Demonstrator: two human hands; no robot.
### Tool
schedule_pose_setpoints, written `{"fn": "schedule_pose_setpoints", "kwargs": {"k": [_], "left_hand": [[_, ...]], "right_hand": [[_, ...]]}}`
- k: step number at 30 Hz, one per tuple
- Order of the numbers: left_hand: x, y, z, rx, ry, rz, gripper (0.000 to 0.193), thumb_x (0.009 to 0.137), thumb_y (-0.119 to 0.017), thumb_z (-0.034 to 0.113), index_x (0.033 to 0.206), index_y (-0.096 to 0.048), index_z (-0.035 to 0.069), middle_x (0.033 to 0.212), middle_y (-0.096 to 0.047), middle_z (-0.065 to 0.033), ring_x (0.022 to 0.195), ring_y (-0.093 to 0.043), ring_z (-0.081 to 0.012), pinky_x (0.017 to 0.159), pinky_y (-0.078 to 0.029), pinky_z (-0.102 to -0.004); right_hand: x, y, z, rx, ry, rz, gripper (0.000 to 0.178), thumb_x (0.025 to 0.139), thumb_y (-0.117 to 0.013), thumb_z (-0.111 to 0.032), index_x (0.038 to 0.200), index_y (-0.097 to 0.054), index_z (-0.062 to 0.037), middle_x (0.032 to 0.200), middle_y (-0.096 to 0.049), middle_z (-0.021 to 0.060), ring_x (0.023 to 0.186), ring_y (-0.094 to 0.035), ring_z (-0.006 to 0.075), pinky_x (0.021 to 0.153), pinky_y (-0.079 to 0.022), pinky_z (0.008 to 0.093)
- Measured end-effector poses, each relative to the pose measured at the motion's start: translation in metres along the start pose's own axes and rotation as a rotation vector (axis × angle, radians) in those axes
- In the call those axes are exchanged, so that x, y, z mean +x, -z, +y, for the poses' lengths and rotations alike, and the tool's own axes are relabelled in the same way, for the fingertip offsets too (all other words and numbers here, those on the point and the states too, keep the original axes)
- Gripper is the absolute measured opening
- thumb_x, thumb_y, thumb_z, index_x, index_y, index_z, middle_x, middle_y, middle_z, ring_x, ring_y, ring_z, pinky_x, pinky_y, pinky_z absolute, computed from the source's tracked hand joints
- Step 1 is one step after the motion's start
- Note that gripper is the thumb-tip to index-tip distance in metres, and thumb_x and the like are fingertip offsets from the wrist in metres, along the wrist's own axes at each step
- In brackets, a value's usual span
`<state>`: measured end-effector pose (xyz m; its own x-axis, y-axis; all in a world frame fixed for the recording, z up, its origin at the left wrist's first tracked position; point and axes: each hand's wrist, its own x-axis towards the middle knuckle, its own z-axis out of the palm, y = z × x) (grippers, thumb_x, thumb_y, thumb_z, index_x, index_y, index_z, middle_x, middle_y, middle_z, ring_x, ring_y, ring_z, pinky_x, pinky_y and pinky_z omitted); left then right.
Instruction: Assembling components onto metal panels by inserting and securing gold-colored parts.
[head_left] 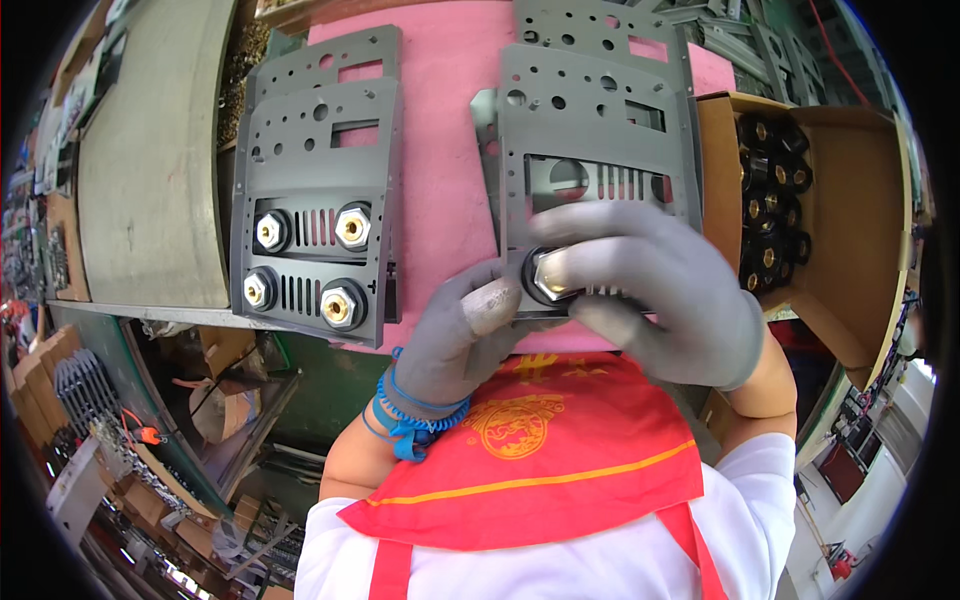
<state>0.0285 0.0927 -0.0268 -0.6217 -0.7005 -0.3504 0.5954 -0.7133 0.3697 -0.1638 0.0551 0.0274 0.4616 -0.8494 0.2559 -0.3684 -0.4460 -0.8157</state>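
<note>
Grey steel panel (pixel 598 120) is sitting on the pink mat (pixel 440 150), and we are working at its lower edge. Both hands are gloved in grey. Our right hand (pixel 660 290) is curling over the panel bottom, fingers clenched around a black socket (pixel 552 275) with a shiny metal centre. Our left hand (pixel 462 335) is coming in from 7 o'clock, thumb and fingertips pressing against the same socket from the left side. Socket is seated at the panel's lower left hole, right between both hands.

At 9 o'clock from the hands, a finished panel (pixel 315 210) is carrying four brass-centred sockets (pixel 352 227), stacked on another panel. At 3 o'clock, an open carton (pixel 850 220) is holding more black sockets in rows.

Judging by the finished one, we are fitting the first of four sockets here. Next move is likely calling for steady counter-hold from the left while the right is twisting or pressing the socket home, then reaching into the carton.
</note>
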Motion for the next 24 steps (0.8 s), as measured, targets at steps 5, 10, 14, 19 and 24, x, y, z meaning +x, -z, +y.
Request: {"fn": "schedule_pose_setpoints", "kwargs": {"k": [5, 10, 14, 19, 24], "left_hand": [[0.0, -0.012, 0.004, 0.071, -0.025, 0.011, 0.063, 0.096, -0.049, 0.041, 0.135, -0.044, -0.009, 0.131, -0.053, -0.016, 0.124, -0.052, -0.0245, 0.108, -0.038, -0.0393], [-0.012, -0.02, 0.015, 0.37, -0.02, 0.174, 0.063, 0.096, -0.049, 0.039, 0.138, -0.041, -0.007, 0.128, -0.055, -0.016, 0.115, -0.057, -0.0248, 0.103, -0.043, -0.0394], [-0.013, -0.029, 0.014, 0.483, -0.048, 0.333, 0.056, 0.098, -0.046, 0.028, 0.14, -0.037, -0.008, 0.126, -0.056, -0.0176, 0.111, -0.06, -0.0257, 0.1, -0.046, -0.0396], [-0.007, -0.033, 0.008, 0.387, -0.325, 0.447, 0.066, 0.096, -0.044, 0.019, 0.151, -0.017, -0.006, 0.128, -0.051, -0.0195, 0.11, -0.059, -0.0258, 0.099, -0.047, -0.0428], [-0.017, -0.034, 0.004, 0.707, -0.489, 0.526, 0.059, 0.093, -0.046, 0.011, 0.147, -0.028, -0.006, 0.112, -0.052, -0.0129, 0.097, -0.058, -0.0194, 0.094, -0.051, -0.0395]], "right_hand": [[-0.009, 0.005, 0.0, -0.113, -0.142, -0.232, 0.038, 0.082, -0.071, -0.016, 0.117, -0.058, -0.0093, 0.099, -0.06, 0.0092, 0.094, -0.061, 0.0309, 0.08, -0.048, 0.0425], [-0.006, 0.039, -0.001, -0.166, -0.106, -0.027, 0.054, 0.076, -0.078, -0.013, 0.127, -0.059, -0.0069, 0.122, -0.059, 0.0188, 0.11, -0.059, 0.0375, 0.092, -0.049, 0.0404], [-0.054, 0.105, 0.032, -0.865, -0.43, 0.257, 0.041, 0.083, -0.065, -0.007, 0.123, -0.061, -0.0123, 0.123, -0.062, 0.0116, 0.109, -0.06, 0.033, 0.094, -0.048, 0.0421], [-0.088, 0.123, 0.06, -1.117, -0.703, 0.1, 0.051, 0.083, -0.068, -0.007, 0.131, -0.056, -0.0175, 0.124, -0.061, 0.0061, 0.118, -0.053, 0.0308, 0.103, -0.04, 0.0444], [-0.082, 0.12, 0.053, -1.101, -0.66, 0.226, 0.05, 0.077, -0.073, -0.007, 0.124, -0.058, -0.0139, 0.119, -0.06, 0.0096, 0.117, -0.054, 0.0321, 0.101, -0.041, 0.0429]]}}
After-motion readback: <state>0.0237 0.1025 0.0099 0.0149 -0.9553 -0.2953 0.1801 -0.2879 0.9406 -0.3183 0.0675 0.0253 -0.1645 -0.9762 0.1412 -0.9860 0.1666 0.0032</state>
